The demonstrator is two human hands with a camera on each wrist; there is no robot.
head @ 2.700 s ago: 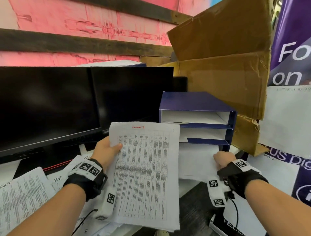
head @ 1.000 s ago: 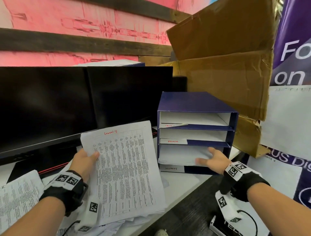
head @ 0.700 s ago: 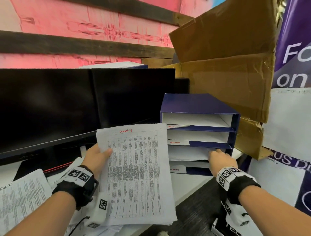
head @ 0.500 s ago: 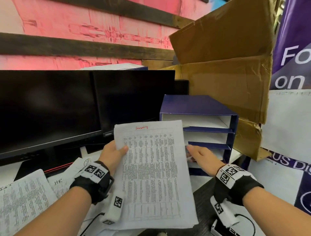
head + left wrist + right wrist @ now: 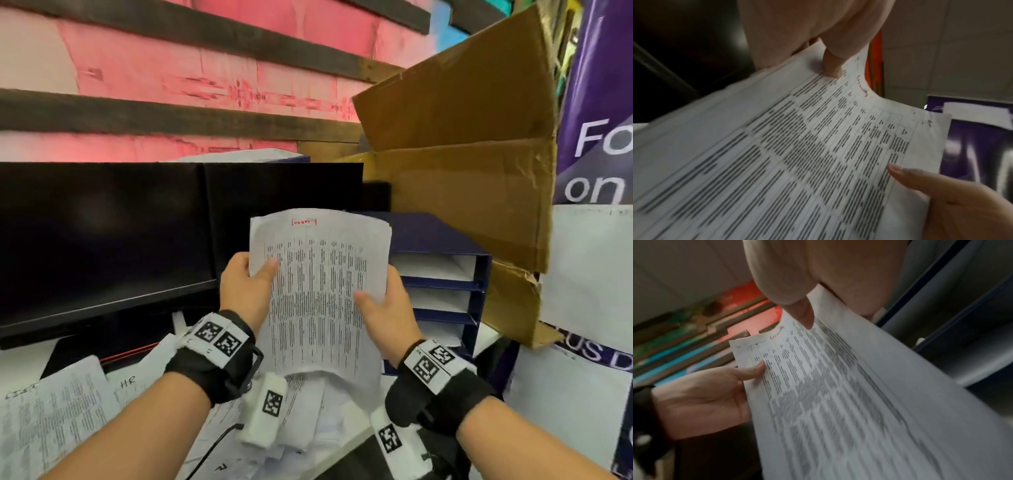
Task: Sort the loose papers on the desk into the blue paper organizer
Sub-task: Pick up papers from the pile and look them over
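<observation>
Both hands hold one sheaf of printed sheets (image 5: 318, 294) upright in front of the blue paper organizer (image 5: 445, 274). The left hand (image 5: 245, 291) pinches the sheaf's left edge, thumb on the printed face; the right hand (image 5: 383, 308) clasps the right edge the same way. A red handwritten word, too small to read, heads the top sheet. The sheaf bows outward between the two grips, its bottom edge hanging just above more loose papers (image 5: 51, 411) strewn along the desk's near edge.

The organizer stands at the desk's right end, its three open slots facing the person; white paper shows in them. Two dark monitors (image 5: 102, 240) fill the desk's back left, and a torn cardboard box (image 5: 462, 154) leans behind the organizer.

The likely trouble is in feeding: a bowed, uneven sheaf could catch on a slot's blue lip and crumple, or push against sheets already inside. A loosened pinch could let inner pages slide down into the unsorted pile. Misreading the red word would send it to the wrong slot.
</observation>
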